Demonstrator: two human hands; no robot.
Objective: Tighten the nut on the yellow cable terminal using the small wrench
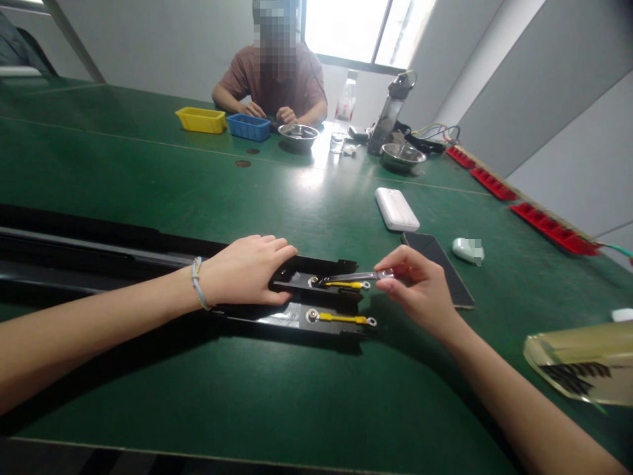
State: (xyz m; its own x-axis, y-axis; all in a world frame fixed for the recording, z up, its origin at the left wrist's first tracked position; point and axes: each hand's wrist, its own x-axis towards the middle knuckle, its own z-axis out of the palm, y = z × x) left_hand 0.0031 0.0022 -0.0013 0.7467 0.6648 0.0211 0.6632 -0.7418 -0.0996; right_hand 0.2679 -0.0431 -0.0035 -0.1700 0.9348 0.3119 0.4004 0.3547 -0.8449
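My left hand [250, 267] is closed over the end of a long black metal channel [341, 267], thumb on the near side. A second black channel [277, 315] lies alongside, nearer to me. Between the fingertips of my right hand [413, 287] is a slim silvery wrench [353, 277], its far end at the nut [313, 282] in the farther channel. One short yellow lead [346, 285] with a ring terminal runs from there, partly under the wrench. Another yellow lead [343, 318] is fixed by a nut [312, 315] in the nearer channel.
Beyond my right hand lie a dark phone [440, 264], a white box-shaped device [396, 209] and a white earbud-like case [467, 249]. A yellow bin [583, 363] stands at right. Across the green table [237, 402], a person sits behind bins, metal bowls and bottles.
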